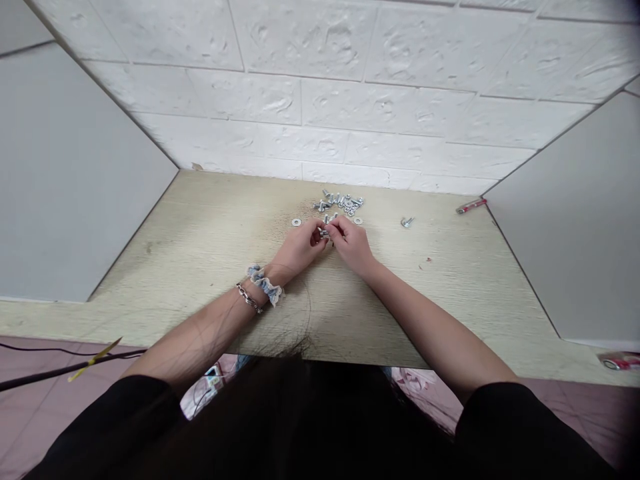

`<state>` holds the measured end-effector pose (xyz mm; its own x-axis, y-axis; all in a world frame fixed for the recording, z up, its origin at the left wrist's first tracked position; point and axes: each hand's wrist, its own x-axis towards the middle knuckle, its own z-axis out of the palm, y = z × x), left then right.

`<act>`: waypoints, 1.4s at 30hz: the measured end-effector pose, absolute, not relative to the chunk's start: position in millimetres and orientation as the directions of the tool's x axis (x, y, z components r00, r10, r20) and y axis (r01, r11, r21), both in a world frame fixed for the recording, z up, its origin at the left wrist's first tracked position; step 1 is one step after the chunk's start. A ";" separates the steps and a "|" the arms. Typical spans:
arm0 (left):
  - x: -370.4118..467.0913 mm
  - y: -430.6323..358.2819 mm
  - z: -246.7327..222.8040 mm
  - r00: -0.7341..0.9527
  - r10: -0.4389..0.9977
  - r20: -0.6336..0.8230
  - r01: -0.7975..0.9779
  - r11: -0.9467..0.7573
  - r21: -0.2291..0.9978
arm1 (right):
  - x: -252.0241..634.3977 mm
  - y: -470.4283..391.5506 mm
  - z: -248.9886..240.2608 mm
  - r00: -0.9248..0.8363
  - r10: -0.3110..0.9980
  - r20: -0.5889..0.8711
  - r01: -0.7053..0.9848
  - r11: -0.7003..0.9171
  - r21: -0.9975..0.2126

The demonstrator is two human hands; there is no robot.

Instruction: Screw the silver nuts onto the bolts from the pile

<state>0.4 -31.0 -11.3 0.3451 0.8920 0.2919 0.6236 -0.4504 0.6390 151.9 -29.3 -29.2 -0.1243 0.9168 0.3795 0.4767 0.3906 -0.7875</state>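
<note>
My left hand [302,248] and my right hand [352,247] meet over the table, fingertips closed together on a small silver bolt [324,233]. The fingers cover much of it, so I cannot tell whether a nut or washer is on it. Right behind the fingertips stand a couple of other bolts [335,217]. One flat washer [297,222] lies to the left of my hands, and a second washer [358,221] is just behind my right hand. Farther back is a loose pile of silver bolts and nuts [345,201].
A separate piece of silver hardware [407,223] lies to the right on the pale wooden table [210,227]. Red cylinders, one at the back right [471,206] and one at the front right [621,361], sit by the grey side panel [575,220]. A white brick-patterned wall [340,100] closes the back.
</note>
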 end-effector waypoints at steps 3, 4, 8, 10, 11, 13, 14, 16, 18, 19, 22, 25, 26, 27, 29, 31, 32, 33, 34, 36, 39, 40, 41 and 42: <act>1.3 -31.6 -11.9 0.353 0.888 0.294 0.620 -0.457 0.638 | 152.3 -29.6 -29.4 -0.122 0.925 0.361 0.474 0.373 -0.797; 1.5 -31.9 -11.8 0.355 0.887 0.297 0.614 -0.460 0.641 | 152.4 -29.7 -29.8 -0.126 0.924 0.360 0.471 0.375 -0.798; 0.7 -32.2 -9.7 0.321 0.893 0.314 0.602 -0.449 0.660 | 152.2 -29.8 -31.7 -0.172 0.906 0.387 0.447 0.422 -0.789; -0.4 -31.5 -8.5 0.290 0.903 0.318 0.605 -0.430 0.670 | 152.0 -29.7 -31.9 -0.195 0.904 0.381 0.449 0.427 -0.785; -0.9 -31.1 -8.1 0.275 0.907 0.318 0.603 -0.421 0.677 | 151.8 -29.7 -31.7 -0.200 0.906 0.374 0.457 0.424 -0.782; -1.7 -30.1 -8.1 0.251 0.915 0.316 0.596 -0.403 0.694 | 151.6 -29.8 -30.9 -0.201 0.910 0.363 0.478 0.415 -0.774; -2.0 -29.7 -8.5 0.242 0.918 0.315 0.592 -0.397 0.701 | 151.5 -30.0 -30.4 -0.200 0.911 0.361 0.487 0.412 -0.770; -2.4 -28.9 -9.8 0.236 0.918 0.318 0.589 -0.395 0.705 | 151.1 -30.4 -29.6 -0.194 0.914 0.356 0.501 0.404 -0.765; -2.7 -28.4 -11.2 0.244 0.912 0.328 0.589 -0.409 0.697 | 150.6 -30.9 -29.4 -0.178 0.921 0.346 0.505 0.387 -0.771; -2.9 -28.2 -11.8 0.249 0.908 0.336 0.588 -0.417 0.693 | 150.4 -31.1 -29.7 -0.166 0.925 0.341 0.501 0.377 -0.779; -3.3 -27.8 -12.7 0.253 0.901 0.351 0.576 -0.432 0.694 | 149.8 -30.9 -32.2 -0.129 0.932 0.340 0.453 0.360 -0.815; -3.2 -27.8 -12.6 0.246 0.904 0.350 0.567 -0.427 0.704 | 149.6 -29.7 -36.0 -0.140 0.924 0.357 0.406 0.382 -0.830; -3.0 -27.8 -12.4 0.246 0.904 0.350 0.567 -0.427 0.704 | 149.6 -29.3 -37.1 -0.152 0.918 0.366 0.403 0.395 -0.826; -2.9 -27.8 -12.3 0.249 0.903 0.351 0.569 -0.430 0.701 | 149.6 -28.9 -38.0 -0.163 0.913 0.375 0.406 0.408 -0.818; -2.6 -27.8 -12.4 0.260 0.899 0.354 0.573 -0.438 0.693 | 149.7 -28.6 -39.1 -0.175 0.906 0.384 0.424 0.422 -0.801; -2.4 -27.6 -12.7 0.270 0.896 0.351 0.577 -0.443 0.686 | 150.0 -28.6 -39.4 -0.181 0.909 0.376 0.444 0.417 -0.794; -2.4 -27.5 -13.0 0.272 0.896 0.349 0.579 -0.443 0.685 | 150.2 -28.6 -39.3 -0.186 0.911 0.368 0.449 0.412 -0.793; -2.4 -27.4 -13.3 0.272 0.897 0.349 0.581 -0.442 0.683 | 150.5 -28.6 -39.1 -0.190 0.913 0.360 0.451 0.407 -0.794; -2.3 -27.4 -13.6 0.270 0.897 0.350 0.585 -0.442 0.680 | 150.7 -28.5 -38.7 -0.193 0.915 0.355 0.451 0.404 -0.796; -2.0 -27.7 -14.2 0.270 0.894 0.357 0.592 -0.447 0.671 | 151.3 -28.3 -37.4 -0.193 0.917 0.349 0.449 0.399 -0.800; -1.1 -28.7 -14.6 0.291 0.884 0.365 0.593 -0.466 0.656 | 152.2 -28.0 -34.9 -0.179 0.920 0.350 0.459 0.393 -0.797; -0.6 -29.1 -14.6 0.301 0.881 0.366 0.593 -0.473 0.652 | 152.5 -27.9 -34.2 -0.175 0.920 0.351 0.464 0.391 -0.795; -0.2 -29.4 -14.6 0.312 0.877 0.365 0.592 -0.480 0.648 | 152.7 -27.7 -33.7 -0.171 0.921 0.351 0.468 0.390 -0.793; 0.1 -29.7 -14.6 0.324 0.874 0.363 0.589 -0.486 0.645 | 153.0 -27.4 -33.6 -0.167 0.922 0.349 0.467 0.386 -0.796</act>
<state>0.1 -29.7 -14.6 0.3238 0.8738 0.3627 0.5893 -0.4862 0.6452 153.0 -27.4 -33.6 -0.1672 0.9221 0.3491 0.4671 0.3859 -0.7955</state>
